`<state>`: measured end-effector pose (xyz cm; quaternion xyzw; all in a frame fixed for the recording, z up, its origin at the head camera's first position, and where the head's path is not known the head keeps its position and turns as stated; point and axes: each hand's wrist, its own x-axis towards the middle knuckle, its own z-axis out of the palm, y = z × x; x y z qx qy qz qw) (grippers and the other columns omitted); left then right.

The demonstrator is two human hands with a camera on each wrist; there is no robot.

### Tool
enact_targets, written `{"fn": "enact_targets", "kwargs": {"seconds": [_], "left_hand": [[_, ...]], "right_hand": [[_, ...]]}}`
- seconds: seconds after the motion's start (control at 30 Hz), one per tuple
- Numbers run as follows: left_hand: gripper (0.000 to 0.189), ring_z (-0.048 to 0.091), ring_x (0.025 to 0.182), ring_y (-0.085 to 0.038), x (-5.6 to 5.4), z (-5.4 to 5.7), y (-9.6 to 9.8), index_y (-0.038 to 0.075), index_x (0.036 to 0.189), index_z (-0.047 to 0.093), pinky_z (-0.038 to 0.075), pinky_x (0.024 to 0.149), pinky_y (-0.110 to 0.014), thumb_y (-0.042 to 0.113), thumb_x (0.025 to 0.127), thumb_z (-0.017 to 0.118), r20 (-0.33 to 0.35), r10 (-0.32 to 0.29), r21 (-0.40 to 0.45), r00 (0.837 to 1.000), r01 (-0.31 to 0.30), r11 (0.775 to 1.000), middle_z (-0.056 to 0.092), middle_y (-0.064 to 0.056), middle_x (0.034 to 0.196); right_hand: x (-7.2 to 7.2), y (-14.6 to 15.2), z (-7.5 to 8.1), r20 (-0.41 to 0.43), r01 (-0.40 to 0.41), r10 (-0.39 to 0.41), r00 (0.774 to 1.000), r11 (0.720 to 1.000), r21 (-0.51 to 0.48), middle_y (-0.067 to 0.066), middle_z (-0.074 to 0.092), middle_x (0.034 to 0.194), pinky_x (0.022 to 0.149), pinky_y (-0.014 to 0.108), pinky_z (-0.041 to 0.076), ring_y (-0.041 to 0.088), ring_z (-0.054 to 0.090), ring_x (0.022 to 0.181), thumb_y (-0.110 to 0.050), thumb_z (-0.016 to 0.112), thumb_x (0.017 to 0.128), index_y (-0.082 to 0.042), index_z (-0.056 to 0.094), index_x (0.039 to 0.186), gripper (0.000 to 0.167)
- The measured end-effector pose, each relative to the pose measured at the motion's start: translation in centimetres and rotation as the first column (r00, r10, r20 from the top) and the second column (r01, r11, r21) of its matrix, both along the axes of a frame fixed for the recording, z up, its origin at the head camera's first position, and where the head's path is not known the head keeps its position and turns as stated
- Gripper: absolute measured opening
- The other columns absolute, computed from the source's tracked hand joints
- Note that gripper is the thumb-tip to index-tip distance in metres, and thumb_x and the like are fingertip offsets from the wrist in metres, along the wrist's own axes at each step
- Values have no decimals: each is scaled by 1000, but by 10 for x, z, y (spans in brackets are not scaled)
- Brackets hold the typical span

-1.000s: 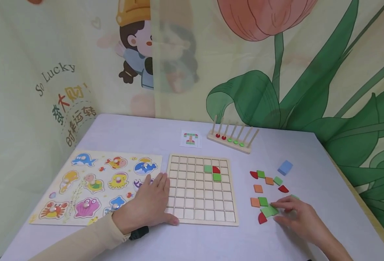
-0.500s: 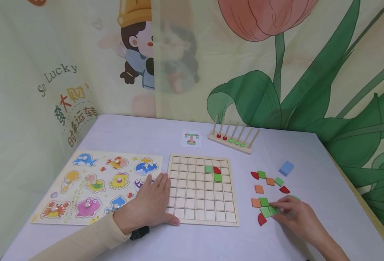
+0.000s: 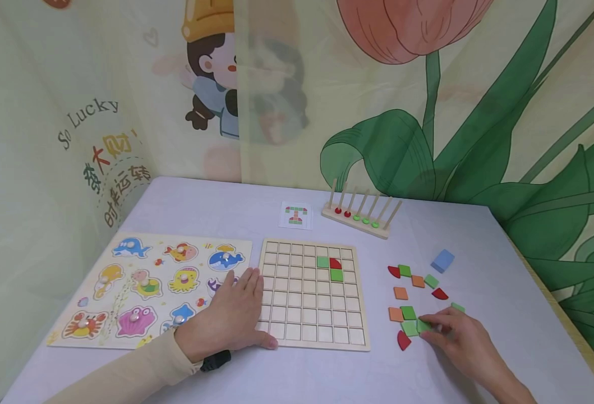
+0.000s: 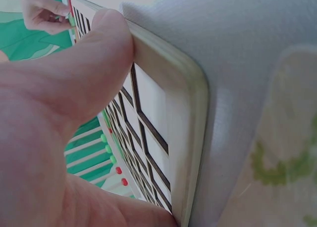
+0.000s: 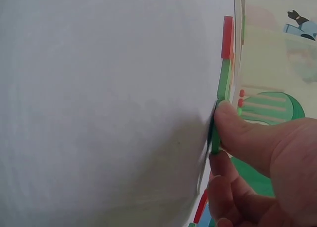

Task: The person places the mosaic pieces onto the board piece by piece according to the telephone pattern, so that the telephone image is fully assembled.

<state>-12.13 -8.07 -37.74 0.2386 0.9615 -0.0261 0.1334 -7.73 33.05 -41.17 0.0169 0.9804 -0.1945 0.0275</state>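
Right grip: thumb and fingertips pinched on the edges of a green tile.
Green tile: just beside another green tile, right of the grid board on the surface.
Left grip: fingers extended, clasping nothing, thumb on the grid board's near left corner.
Grid board: holds two green squares and a red quarter-circle.

Pale tabletop bearing puzzle, grid board, card, peg rack, tiles

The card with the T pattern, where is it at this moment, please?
In the head view, the card lies mid-picture on the table, just beyond the grid board and left of the bead rack.
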Motion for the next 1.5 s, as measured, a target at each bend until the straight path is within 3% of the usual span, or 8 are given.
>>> {"fn": "enact_targets", "kwargs": {"seconds": [0.37, 0.63, 0.8, 0.97, 1.17, 1.5], "left_hand": [[119, 32, 155, -37, 0, 0, 0, -8, 151, 42, 28, 125, -59, 80, 75, 70, 2, 4, 12, 1000, -4, 1000, 37, -24, 163], [120, 32, 155, -37, 0, 0, 0, -8, 151, 42, 28, 125, -58, 81, 75, 69, -6, -1, -6, 1000, 1, 1000, 37, -24, 163], [120, 32, 156, -37, 0, 0, 0, -8, 152, 42, 28, 125, -58, 81, 75, 69, 8, 5, 1, 1000, -5, 1000, 36, -24, 163], [120, 31, 156, -37, 1, 1, 0, -8, 152, 41, 28, 126, -58, 81, 75, 69, 11, 8, 5, 1000, -8, 1000, 36, -24, 164], [119, 32, 155, -37, 0, 1, 0, -7, 152, 42, 28, 125, -58, 81, 75, 68, -3, 3, 0, 1000, -3, 1000, 37, -24, 163], [120, 32, 155, -37, 1, 1, 0, -7, 151, 43, 29, 125, -58, 81, 74, 70, -8, 10, 7, 1000, -10, 1000, 38, -24, 163]], "right_hand": [[1, 3, 8, -7, -23, 23, 1000, 999, 27, -2, 69, 90, 61, 15, 49, 13, 57, 82, -15, 83, 84, -7, 79, 112, 30], [-6, -9, 22, -144, -106, 110, 983, 994, 37, -3, 68, 89, 59, 18, 47, 11, 55, 79, -15, 87, 79, -13, 80, 107, 29], [-14, -33, 29, -178, -155, 150, 972, 988, -12, -6, 70, 91, 61, 19, 46, 11, 56, 82, -17, 89, 78, -15, 80, 108, 32], [-29, -59, 31, -193, -220, 210, 958, 975, -32, -6, 72, 99, 65, 19, 50, 12, 58, 90, -15, 88, 79, -16, 80, 109, 30], [-51, -93, 29, -218, -314, 298, 929, 949, -41, -5, 70, 94, 67, 21, 48, 11, 56, 88, -16, 87, 82, -15, 80, 111, 30], [-99, -127, 28, -202, -394, 374, 905, 917, -66, 3, 72, 96, 70, 26, 47, 15, 57, 84, -16, 83, 87, -10, 79, 111, 25]]}}
